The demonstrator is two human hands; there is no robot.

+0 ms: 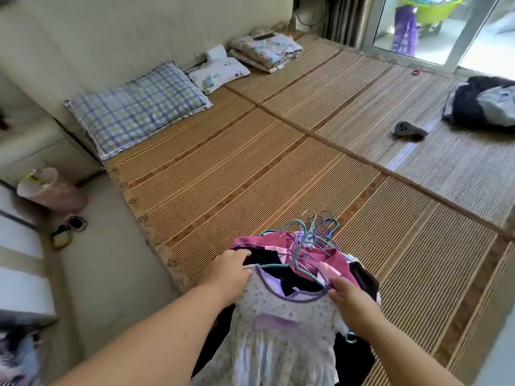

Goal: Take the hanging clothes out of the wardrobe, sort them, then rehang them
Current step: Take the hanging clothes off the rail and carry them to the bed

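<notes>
A stack of clothes on wire hangers [312, 232] lies at the near edge of the bamboo bed mat [250, 168]. On top is a white floral dress with purple trim [281, 330]. Under it are a magenta garment [256, 242] and black clothes [292, 280]. My left hand [231, 271] grips the dress's left shoulder at the hanger end. On the other shoulder, my right hand [351, 299] holds the dress and hanger. The hanger hooks bunch together, pointing away from me.
A blue checked pillow [139, 107], a small white pillow [220, 72] and folded bedding [267, 50] line the headboard. Dark clothes [479, 104] and a grey object [409, 130] lie far right. A pink bin [53, 190] and slippers [68, 231] stand on the floor at left.
</notes>
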